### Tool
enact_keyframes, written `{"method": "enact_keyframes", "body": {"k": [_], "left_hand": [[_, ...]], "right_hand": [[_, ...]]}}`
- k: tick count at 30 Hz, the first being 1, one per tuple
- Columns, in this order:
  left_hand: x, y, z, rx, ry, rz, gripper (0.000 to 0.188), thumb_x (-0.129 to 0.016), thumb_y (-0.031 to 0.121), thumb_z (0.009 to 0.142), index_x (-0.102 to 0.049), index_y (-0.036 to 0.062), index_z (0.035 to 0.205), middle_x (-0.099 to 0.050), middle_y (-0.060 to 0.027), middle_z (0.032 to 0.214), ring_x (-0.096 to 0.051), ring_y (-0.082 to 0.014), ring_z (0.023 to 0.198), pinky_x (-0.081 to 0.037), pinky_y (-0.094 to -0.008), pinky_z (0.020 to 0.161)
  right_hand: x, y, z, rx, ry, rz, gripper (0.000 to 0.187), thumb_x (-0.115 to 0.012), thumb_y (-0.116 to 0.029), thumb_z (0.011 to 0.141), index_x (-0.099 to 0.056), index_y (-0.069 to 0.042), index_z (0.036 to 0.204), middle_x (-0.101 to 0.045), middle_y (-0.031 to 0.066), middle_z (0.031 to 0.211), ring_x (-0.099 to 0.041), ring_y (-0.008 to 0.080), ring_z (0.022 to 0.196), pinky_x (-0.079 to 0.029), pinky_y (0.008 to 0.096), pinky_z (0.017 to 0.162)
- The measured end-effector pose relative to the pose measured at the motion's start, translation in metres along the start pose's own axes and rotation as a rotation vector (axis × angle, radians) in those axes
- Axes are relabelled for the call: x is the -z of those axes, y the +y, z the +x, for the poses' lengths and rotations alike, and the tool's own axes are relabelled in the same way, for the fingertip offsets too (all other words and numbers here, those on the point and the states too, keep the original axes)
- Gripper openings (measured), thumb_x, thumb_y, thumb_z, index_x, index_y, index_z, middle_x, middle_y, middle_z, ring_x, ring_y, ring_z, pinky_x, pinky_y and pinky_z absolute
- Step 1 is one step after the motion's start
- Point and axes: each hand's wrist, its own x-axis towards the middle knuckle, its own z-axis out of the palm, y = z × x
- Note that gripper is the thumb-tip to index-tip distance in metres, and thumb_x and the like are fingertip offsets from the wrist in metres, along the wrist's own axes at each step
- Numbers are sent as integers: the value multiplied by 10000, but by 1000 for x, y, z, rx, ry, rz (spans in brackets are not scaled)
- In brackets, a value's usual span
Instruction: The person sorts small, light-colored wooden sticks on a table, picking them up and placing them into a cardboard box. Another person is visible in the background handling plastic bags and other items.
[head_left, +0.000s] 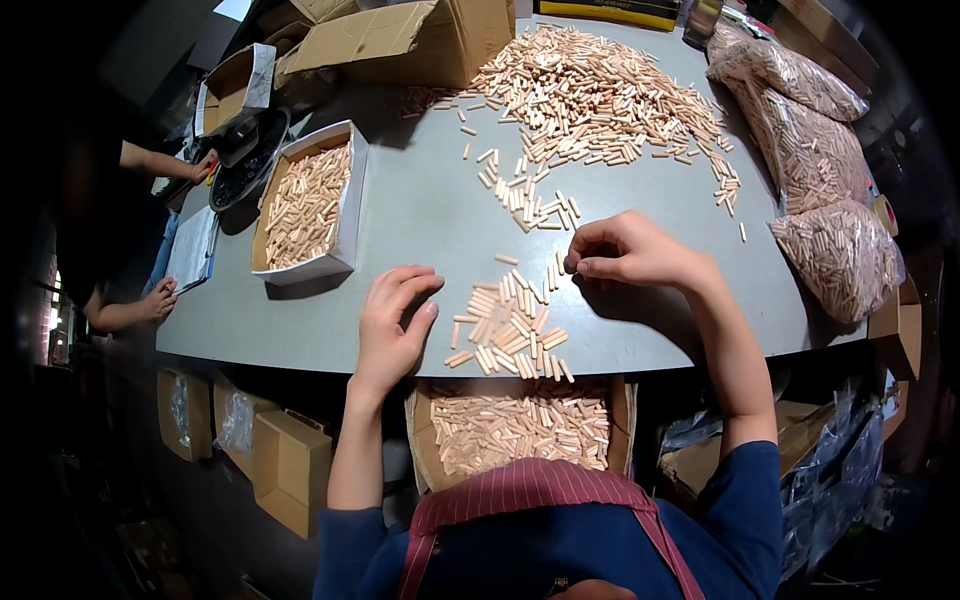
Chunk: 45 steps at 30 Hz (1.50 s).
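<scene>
The grey table spreads across the view, 12 o'clock at its far edge. The large heap of pale wooden pegs lies on it at 1 o'clock, thinning toward the middle. The open cardboard box stands beside the heap, just short of 12 o'clock, flaps outward; its inside is hidden. From 2 to 3 o'clock, clear plastic bags packed with pegs line the side. The brown box at 6 o'clock sits below the table's near edge, pegs spread across its inside, its near part covered by the apron. The white-walled box at 10 o'clock is filled with pegs nearly to the rim. At 8 o'clock, below table level, stand 3 small cartons; clear plastic shows in 2 of them.

The right hand, toward 3 o'clock, brings thumb and index finger close together beside pegs at the cluster's edge; whether it pinches 1, I cannot tell. The left hand, near 9 o'clock, rests with fingers curved and thumb apart, nothing visible between them. Between the hands, the small cluster of pegs reaches the near edge. A single peg lies apart at its 12 o'clock side.
</scene>
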Motion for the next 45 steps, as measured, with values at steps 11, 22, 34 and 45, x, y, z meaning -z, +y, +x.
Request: {"method": "enact_keyframes", "body": {"k": [11, 22, 34, 45], "left_hand": [[-14, 22, -17, -106, -111, 366, 521, -611, 198, 1007, -532, 23, 1492, -491, -191, 1513, -444, -413, 1442, -359, -516, 1180], [-7, 25, -26, -127, -218, 383, 715, -658, 382, 990, -455, 2, 1562, -393, -235, 1634, -341, -442, 1529, -244, -572, 1261], [-4, 13, 0, -123, -384, 176, 756, -545, 464, 1051, -355, 6, 1622, -354, -199, 1690, -258, -379, 1595, -100, -557, 1289], [-17, 10, 19, -152, -416, 97, 638, -427, 337, 1096, -331, 47, 1655, -363, -157, 1704, -285, -362, 1591, -88, -533, 1295]], "right_hand": [[-1, 3, 3, -89, -40, 72, 181, -705, -140, 945, -734, 4, 1052, -727, 77, 868, -662, 150, 776, -549, 329, 735], [-1, 3, 4, -39, -35, 25, 217, -723, -163, 943, -727, 18, 1062, -738, 88, 886, -664, 160, 799, -548, 327, 755], [-9, 10, 10, -15, 33, -9, 262, -725, -166, 961, -695, -25, 1180, -710, 62, 884, -660, 164, 776, -543, 327, 715], [-24, 0, 7, 86, -52, 275, 274, -714, -128, 942, -721, -14, 1191, -737, 82, 1012, -669, 155, 947, -547, 328, 845]]}}
